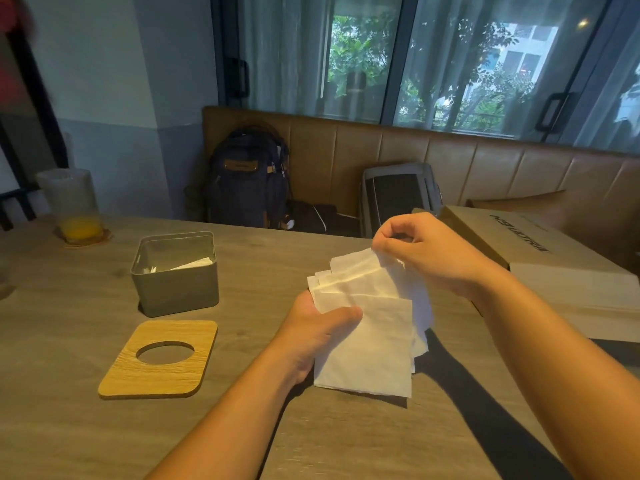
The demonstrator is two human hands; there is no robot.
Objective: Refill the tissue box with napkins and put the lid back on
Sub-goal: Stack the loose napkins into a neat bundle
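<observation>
White paper napkins (367,327), a loose fanned stack, sat gripped in the left hand (318,336), thumb across the top sheet, while the right hand (424,251) pinched their far corner. Left of that and slightly beyond stood the open grey metal tissue box (176,291) (some paper already inside), nearer the left hand; its square wooden lid (138,375) with an oval hole lay flat just before it.

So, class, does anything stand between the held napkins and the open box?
Nothing visible does. The left hand and right hand hold the napkins right of the box, only table between. The box is open; its lid lies flat nearer the person, off that path.
</observation>
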